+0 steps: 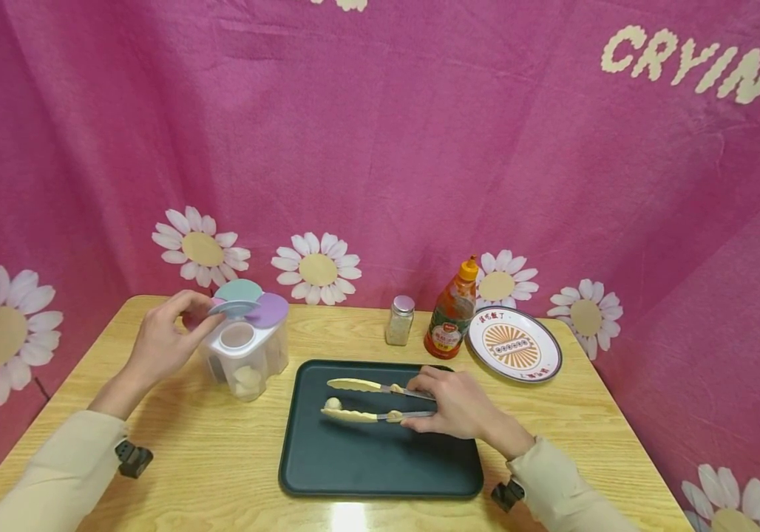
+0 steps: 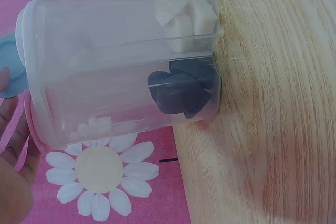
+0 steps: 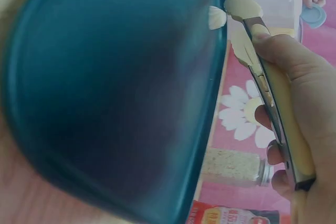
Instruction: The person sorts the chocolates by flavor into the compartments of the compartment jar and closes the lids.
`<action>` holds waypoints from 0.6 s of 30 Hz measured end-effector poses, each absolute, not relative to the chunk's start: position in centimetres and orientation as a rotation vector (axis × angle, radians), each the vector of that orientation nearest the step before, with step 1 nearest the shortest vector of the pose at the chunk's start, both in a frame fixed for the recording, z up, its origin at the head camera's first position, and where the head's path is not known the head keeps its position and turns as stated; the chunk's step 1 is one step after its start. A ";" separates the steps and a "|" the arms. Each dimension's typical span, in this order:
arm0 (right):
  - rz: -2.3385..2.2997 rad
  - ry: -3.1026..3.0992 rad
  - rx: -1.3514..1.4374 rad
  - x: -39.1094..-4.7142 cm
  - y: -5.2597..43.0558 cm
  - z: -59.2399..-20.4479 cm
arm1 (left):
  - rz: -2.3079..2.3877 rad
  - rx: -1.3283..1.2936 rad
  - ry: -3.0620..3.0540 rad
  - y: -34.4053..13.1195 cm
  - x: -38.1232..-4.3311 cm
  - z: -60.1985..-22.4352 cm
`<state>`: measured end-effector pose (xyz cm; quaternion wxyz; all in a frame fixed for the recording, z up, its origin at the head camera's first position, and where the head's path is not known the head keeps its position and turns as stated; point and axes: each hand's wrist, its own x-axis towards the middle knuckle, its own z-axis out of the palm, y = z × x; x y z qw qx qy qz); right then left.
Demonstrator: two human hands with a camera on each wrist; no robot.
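Note:
My left hand (image 1: 170, 336) pinches the round blue lid (image 1: 236, 307) at its edge, tilted above the open round mouth of a clear divided container (image 1: 245, 373). Through its wall, the left wrist view shows off-white pieces (image 2: 181, 32) in one compartment and dark pieces (image 2: 181, 90) in another. In my right hand (image 1: 456, 403) are cream-tipped metal tongs (image 1: 353, 416), gripped by the handles with their arms spread. They reach leftward over a dark tray (image 1: 380, 469). A small whitish piece (image 3: 217, 18) lies on the tray, close to the tips of the tongs.
Behind the tray stand a shaker jar (image 1: 400, 321) with a silver cap and a red sauce bottle (image 1: 449, 318) with a yellow nozzle. A patterned plate (image 1: 546, 362) leans by the back right. Purple (image 1: 267, 310) and green (image 1: 239, 289) lids cover other container openings.

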<state>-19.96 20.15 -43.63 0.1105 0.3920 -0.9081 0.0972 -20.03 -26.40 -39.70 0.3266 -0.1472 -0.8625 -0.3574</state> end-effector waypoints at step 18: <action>0.323 -2.725 1.154 -19.9 20.5 -44.8 | -0.937 -0.370 -2.276 -26.3 -19.9 -39.6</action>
